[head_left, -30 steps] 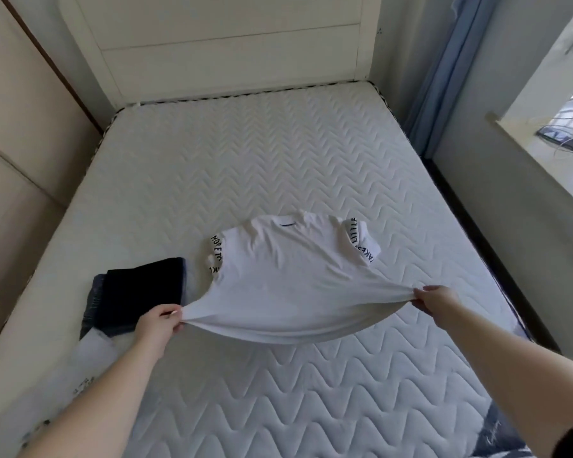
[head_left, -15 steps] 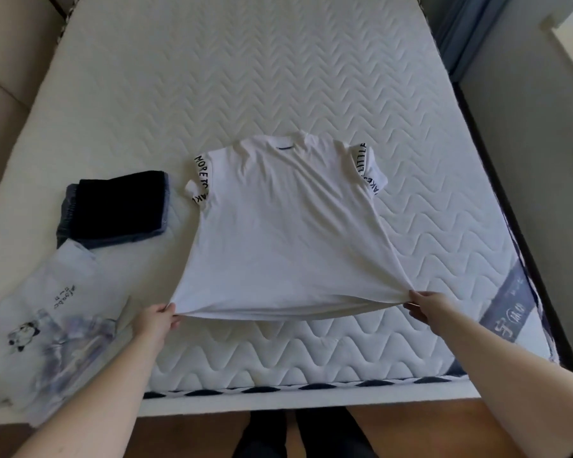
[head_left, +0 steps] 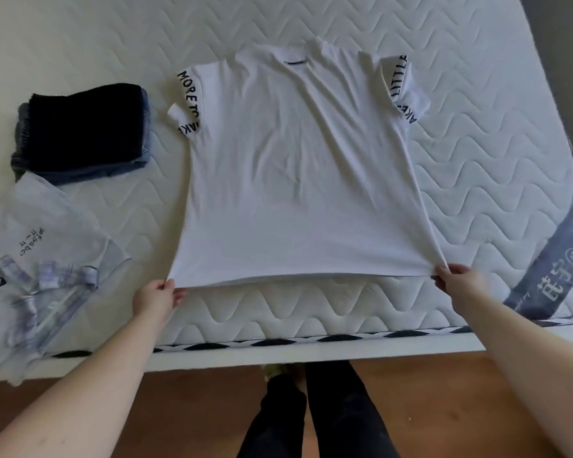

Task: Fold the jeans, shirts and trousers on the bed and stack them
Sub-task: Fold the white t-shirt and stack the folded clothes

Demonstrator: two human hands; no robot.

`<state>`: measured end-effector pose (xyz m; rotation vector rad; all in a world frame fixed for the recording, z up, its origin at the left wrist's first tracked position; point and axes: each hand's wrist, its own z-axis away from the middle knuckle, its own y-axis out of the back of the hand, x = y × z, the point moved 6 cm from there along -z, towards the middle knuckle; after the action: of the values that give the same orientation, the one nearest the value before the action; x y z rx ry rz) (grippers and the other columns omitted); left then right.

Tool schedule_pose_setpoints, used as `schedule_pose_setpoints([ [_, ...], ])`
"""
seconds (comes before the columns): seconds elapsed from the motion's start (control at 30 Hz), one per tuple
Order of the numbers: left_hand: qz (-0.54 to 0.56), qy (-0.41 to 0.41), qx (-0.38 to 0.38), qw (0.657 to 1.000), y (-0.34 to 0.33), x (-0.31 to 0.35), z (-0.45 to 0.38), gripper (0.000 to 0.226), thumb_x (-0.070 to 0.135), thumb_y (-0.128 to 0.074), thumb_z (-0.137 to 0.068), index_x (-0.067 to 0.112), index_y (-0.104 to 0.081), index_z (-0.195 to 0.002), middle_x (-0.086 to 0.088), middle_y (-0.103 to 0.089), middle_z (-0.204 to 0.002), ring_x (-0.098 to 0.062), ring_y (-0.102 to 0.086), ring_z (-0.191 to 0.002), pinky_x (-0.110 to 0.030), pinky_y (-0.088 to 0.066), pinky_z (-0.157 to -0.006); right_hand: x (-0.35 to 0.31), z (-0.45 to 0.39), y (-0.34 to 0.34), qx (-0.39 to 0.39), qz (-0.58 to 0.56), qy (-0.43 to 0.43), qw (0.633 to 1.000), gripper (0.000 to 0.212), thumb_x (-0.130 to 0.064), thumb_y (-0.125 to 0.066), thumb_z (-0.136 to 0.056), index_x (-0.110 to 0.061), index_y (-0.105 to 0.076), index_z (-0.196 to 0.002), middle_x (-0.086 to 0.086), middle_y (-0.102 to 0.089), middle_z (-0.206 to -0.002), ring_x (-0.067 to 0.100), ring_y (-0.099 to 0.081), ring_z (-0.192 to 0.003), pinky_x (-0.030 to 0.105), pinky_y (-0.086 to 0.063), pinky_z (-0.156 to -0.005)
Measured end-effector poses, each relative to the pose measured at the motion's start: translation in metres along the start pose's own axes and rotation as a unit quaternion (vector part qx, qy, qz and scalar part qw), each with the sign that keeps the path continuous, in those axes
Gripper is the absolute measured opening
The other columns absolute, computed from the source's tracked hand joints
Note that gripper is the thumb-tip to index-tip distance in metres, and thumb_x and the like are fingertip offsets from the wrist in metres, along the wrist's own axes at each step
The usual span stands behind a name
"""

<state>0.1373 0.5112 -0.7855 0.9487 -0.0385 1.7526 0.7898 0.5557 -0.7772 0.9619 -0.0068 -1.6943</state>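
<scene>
White shirt (head_left: 298,180) spread flat on the bed (head_left: 477,133); dark folded stack (head_left: 83,130), perhaps jeans, lies left, beside a pale printed shirt (head_left: 37,259).

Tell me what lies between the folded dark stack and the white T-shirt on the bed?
Nothing: the head view shows only bare quilted mattress between the folded dark stack and the white T-shirt.

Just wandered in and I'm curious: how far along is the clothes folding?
Done: a dark folded stack, black garment on top of denim, sits on the mattress. In hand: the white T-shirt lies spread flat, the left hand and right hand pinching its bottom corners; no fold made yet. Left: the pale printed shirt lies unfolded at the bed's edge.
</scene>
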Motion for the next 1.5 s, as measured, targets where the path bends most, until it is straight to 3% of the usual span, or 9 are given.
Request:
schedule_pose_setpoints([
  [0.27,-0.037,0.011,0.009,0.999,0.001,-0.054,-0.025,0.023,0.009,-0.047,-0.102,-0.005,-0.053,-0.119,-0.008,-0.061,-0.066,0.001,-0.058,-0.039,-0.013,-0.045,-0.037,0.05,-0.009,-0.001,0.028,0.012,0.004,1.0,0.012,-0.011,-0.062,-0.095,-0.005,-0.063,-0.105,0.009,-0.065,-0.082,0.003,-0.066,-0.05,0.014,-0.056,-0.057],
  [0.43,-0.049,0.014,0.008,0.999,0.001,-0.066,-0.022,0.023,0.01,-0.047,-0.103,-0.007,-0.054,-0.117,-0.011,-0.058,-0.073,0.001,-0.055,-0.036,-0.013,-0.044,-0.036,0.064,-0.009,-0.001,0.033,0.045,-0.015,0.998,0.026,-0.015,-0.064,-0.094,-0.003,-0.063,-0.117,0.004,-0.065,-0.079,0.015,-0.065,-0.069,0.039,-0.056,-0.089],
  [0.6,-0.083,0.017,0.013,0.996,0.006,-0.064,-0.017,0.025,0.01,-0.049,-0.102,-0.01,-0.055,-0.116,-0.012,-0.058,-0.071,-0.001,-0.055,-0.036,-0.014,-0.047,-0.038,0.066,-0.006,0.002,0.047,0.087,-0.019,0.995,0.028,-0.018,-0.063,-0.095,-0.005,-0.063,-0.119,0.003,-0.064,-0.074,0.019,-0.063,-0.068,0.042,-0.055,-0.084],
  [0.8,-0.157,0.012,-0.007,0.987,0.011,-0.072,-0.009,0.026,0.012,-0.049,-0.102,-0.011,-0.06,-0.104,-0.009,-0.06,-0.07,-0.017,-0.054,-0.059,-0.023,-0.051,-0.054,0.066,0.006,0.005,0.061,0.184,-0.02,0.981,0.023,-0.023,-0.061,-0.095,-0.012,-0.068,-0.113,0.012,-0.068,-0.085,0.029,-0.06,-0.075,0.033,-0.05,-0.062],
  [1.0,-0.28,-0.016,-0.005,0.96,0.019,-0.076,-0.009,0.024,0.019,-0.053,-0.099,0.0,-0.065,-0.09,-0.024,-0.069,-0.095,-0.037,-0.064,-0.088,-0.038,-0.051,-0.078,0.067,0.011,0.005,0.042,0.241,-0.02,0.97,0.025,-0.023,-0.065,-0.092,-0.011,-0.069,-0.113,0.016,-0.066,-0.096,0.031,-0.058,-0.083,0.038,-0.049,-0.073],
  [1.1,-0.34,-0.042,0.001,0.94,0.019,-0.07,-0.004,0.02,0.022,-0.056,-0.096,0.007,-0.065,-0.086,-0.023,-0.067,-0.089,-0.038,-0.059,-0.084,-0.041,-0.048,-0.072,0.068,0.01,0.007,0.025,0.237,-0.028,0.971,0.028,-0.023,-0.069,-0.091,-0.009,-0.069,-0.114,0.012,-0.063,-0.093,0.029,-0.056,-0.085,0.037,-0.047,-0.073],
  [1.2,-0.352,-0.038,0.003,0.935,0.016,-0.065,0.001,0.015,0.022,-0.062,-0.093,0.008,-0.065,-0.095,-0.019,-0.066,-0.093,-0.036,-0.058,-0.084,-0.041,-0.046,-0.073,0.067,0.01,0.009,0.016,0.246,-0.034,0.968,0.032,-0.024,-0.071,-0.089,-0.008,-0.068,-0.116,0.012,-0.063,-0.093,0.03,-0.058,-0.086,0.037,-0.047,-0.072],
  [1.33,-0.376,-0.052,0.046,0.924,0.011,-0.046,0.014,0.042,0.02,-0.068,-0.086,0.006,-0.054,-0.124,-0.021,-0.059,-0.121,-0.041,-0.057,-0.107,-0.044,-0.047,-0.088,0.054,0.015,0.009,0.049,0.292,-0.001,0.955,0.047,-0.025,-0.071,-0.085,-0.011,-0.056,-0.127,0.016,-0.063,-0.117,0.037,-0.061,-0.104,0.047,-0.052,-0.088],
  [1.5,-0.459,-0.162,0.071,0.87,-0.022,-0.008,0.038,0.053,0.017,-0.063,-0.087,0.011,-0.045,-0.137,-0.021,-0.043,-0.136,-0.042,-0.045,-0.121,-0.051,-0.041,-0.096,0.023,0.035,-0.024,0.071,0.375,0.159,0.91,0.058,-0.02,-0.057,-0.089,-0.018,-0.039,-0.144,0.013,-0.039,-0.146,0.035,-0.036,-0.134,0.049,-0.025,-0.111],
])
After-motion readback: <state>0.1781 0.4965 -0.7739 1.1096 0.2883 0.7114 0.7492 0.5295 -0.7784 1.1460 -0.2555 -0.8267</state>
